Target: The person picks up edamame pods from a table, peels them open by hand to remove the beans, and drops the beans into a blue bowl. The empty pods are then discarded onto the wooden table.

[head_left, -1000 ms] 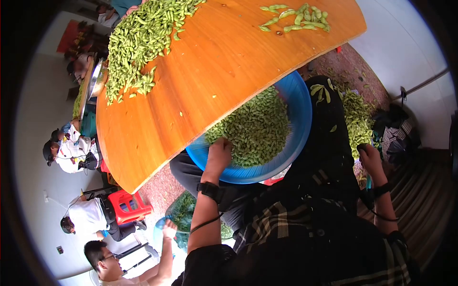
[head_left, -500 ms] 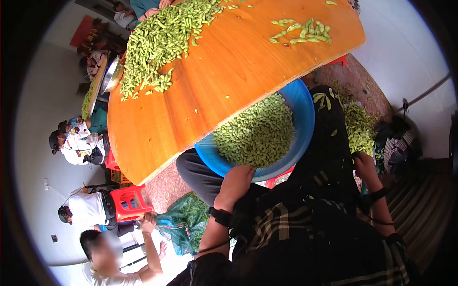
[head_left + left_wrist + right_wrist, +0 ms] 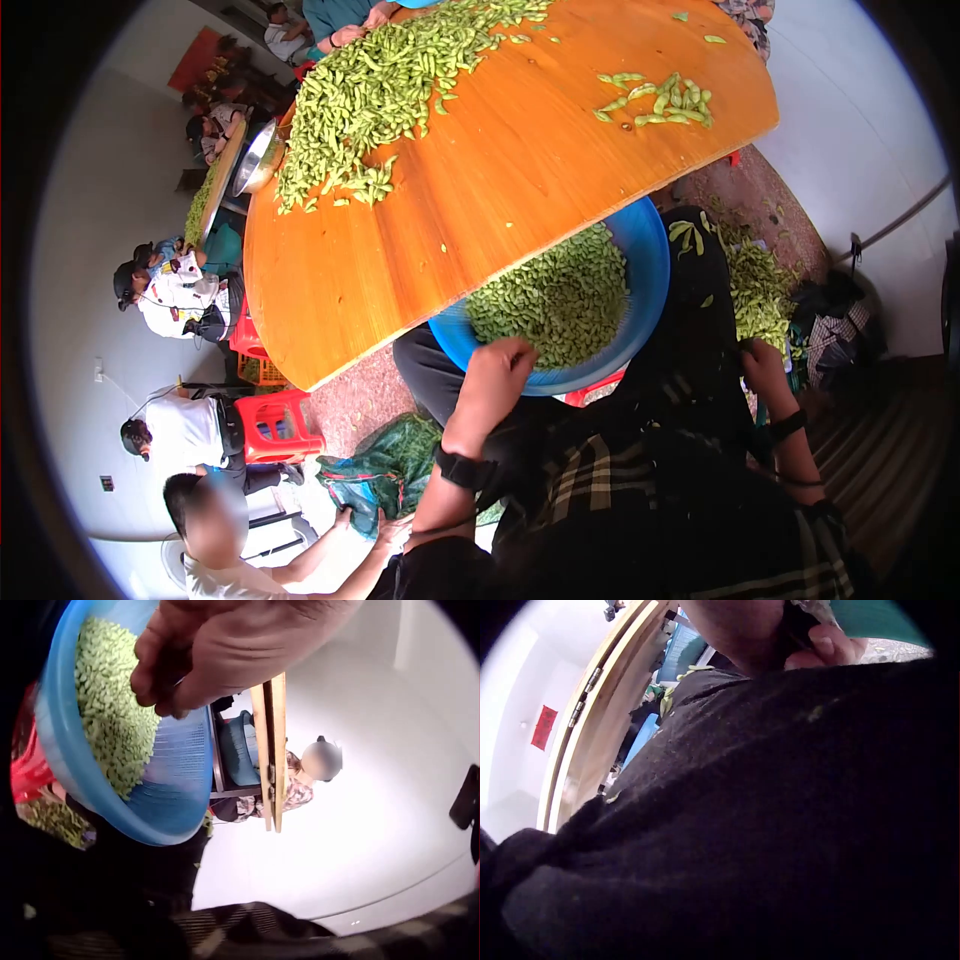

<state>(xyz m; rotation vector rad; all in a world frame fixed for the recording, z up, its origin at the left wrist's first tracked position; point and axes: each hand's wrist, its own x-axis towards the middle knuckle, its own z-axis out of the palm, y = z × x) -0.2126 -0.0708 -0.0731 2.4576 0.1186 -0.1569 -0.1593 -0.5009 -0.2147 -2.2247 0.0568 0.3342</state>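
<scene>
Shelled green beans (image 3: 560, 305) fill much of a blue plastic colander (image 3: 652, 265) held between dark-trousered legs, partly under the table edge. My left hand (image 3: 493, 380) hovers at the colander's near rim, over the beans. In the left wrist view, its fingers (image 3: 148, 671) curl toward the thumb, and no bean shows between them. My right hand (image 3: 768, 375) is low beside the right thigh. At the top of the right wrist view the fingertips (image 3: 832, 649) are bent beside something dark and whitish; I cannot tell whether they grip it.
On the wooden table (image 3: 450, 230) lie a big heap of bean pods (image 3: 375, 100) and a small cluster of pods (image 3: 675, 100). Empty pods (image 3: 760, 290) are piled on the floor at right. At lower left, a person handles a green mesh sack (image 3: 385, 460) near a red stool (image 3: 275, 428).
My left hand has come back from among the beans to the near rim, then slightly up over it. My right hand has lowered beside the thigh. The seated person now has both hands at the sack.
</scene>
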